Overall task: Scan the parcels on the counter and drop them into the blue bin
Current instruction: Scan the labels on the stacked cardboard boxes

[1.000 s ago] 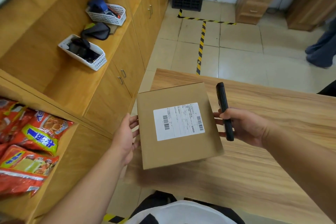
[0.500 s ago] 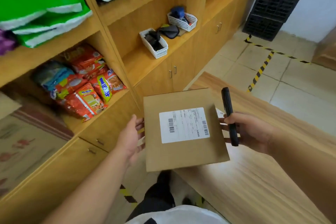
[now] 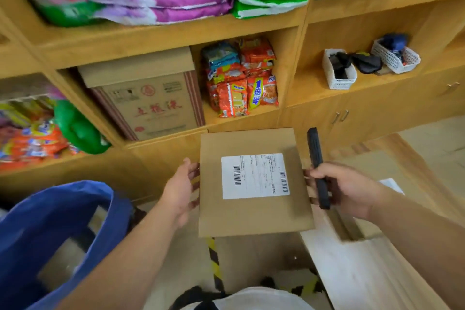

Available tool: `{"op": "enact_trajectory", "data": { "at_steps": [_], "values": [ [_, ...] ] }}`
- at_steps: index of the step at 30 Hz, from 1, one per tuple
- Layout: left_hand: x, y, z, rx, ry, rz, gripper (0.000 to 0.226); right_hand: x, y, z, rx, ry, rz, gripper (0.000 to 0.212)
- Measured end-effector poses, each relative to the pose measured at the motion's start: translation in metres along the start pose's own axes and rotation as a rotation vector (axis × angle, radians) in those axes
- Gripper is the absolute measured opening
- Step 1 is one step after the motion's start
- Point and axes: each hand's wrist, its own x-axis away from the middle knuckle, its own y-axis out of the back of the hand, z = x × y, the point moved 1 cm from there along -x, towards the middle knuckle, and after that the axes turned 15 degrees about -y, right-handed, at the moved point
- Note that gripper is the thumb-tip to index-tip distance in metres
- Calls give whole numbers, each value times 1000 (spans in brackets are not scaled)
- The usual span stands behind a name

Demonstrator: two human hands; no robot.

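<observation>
A flat brown cardboard parcel [image 3: 254,214] with a white barcode label faces up in mid-air in front of me. My left hand [image 3: 180,190] holds its left edge, fingers under it. My right hand [image 3: 349,189] grips a black phone-like scanner [image 3: 318,166] upright and its fingertips touch the parcel's right edge. The blue bin [image 3: 37,229] stands at the lower left, open at the top, with a parcel dimly visible inside. The wooden counter [image 3: 372,277] lies at the lower right.
Wooden shelves [image 3: 176,33] fill the wall ahead, holding snack packets [image 3: 241,83], a printed carton [image 3: 148,100], coloured bags and two white baskets [image 3: 339,73]. Another brown box [image 3: 251,259] sits on the floor below the parcel, beside yellow-black floor tape.
My view has swung left from the counter to the shelves, and the blue bin has come into sight. Both hands have carried the parcel off the counter edge, grips unchanged.
</observation>
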Motion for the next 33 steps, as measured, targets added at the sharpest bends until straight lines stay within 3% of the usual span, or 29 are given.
{"op": "enact_trajectory", "data": {
  "at_steps": [3,9,15,21,33],
  "values": [
    [12,53,8,37,0,-92,53,-8,-49,3,74,-25,30,41],
    [39,175,38,128,25,-223,51,-16,-166,-10,228,-26,93,17],
    [80,285,61,215,112,-388,38,-14,-284,-44,432,-48,134,19],
    [114,384,78,283,148,-523,43,-10,-398,-70,584,-33,195,20],
    [97,485,77,357,132,-776,43,-56,-560,-37,752,-41,389,15]
  ]
}}
